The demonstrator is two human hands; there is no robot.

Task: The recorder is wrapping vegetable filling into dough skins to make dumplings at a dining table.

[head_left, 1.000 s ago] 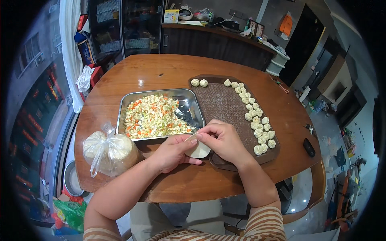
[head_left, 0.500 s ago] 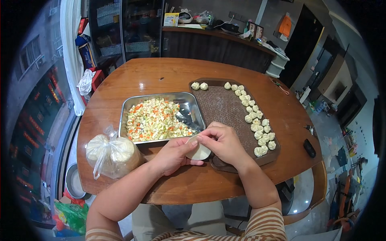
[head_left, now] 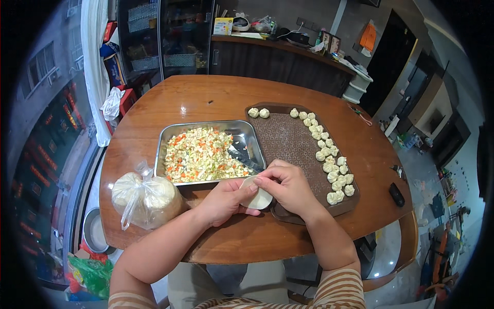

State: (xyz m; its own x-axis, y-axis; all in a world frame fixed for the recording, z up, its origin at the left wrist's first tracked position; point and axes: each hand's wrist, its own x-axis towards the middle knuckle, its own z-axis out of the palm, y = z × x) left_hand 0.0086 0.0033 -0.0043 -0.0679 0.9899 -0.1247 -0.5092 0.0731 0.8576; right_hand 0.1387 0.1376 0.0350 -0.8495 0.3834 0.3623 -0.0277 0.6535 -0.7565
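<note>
Head view: looks like the wrapper-shaping step to me. Left hand (head_left: 226,202) cradles a round dough wrapper (head_left: 258,199) over the desk (head_left: 231,247), right hand (head_left: 286,186) pinches its upper edge, so next move calls for a light touch. Chopped filling (head_left: 198,154) sits beyond the left hand, pleated dumplings (head_left: 329,167) right of the right. Can't tell if the wrapper's filled; hands hide part of its rim.
</note>
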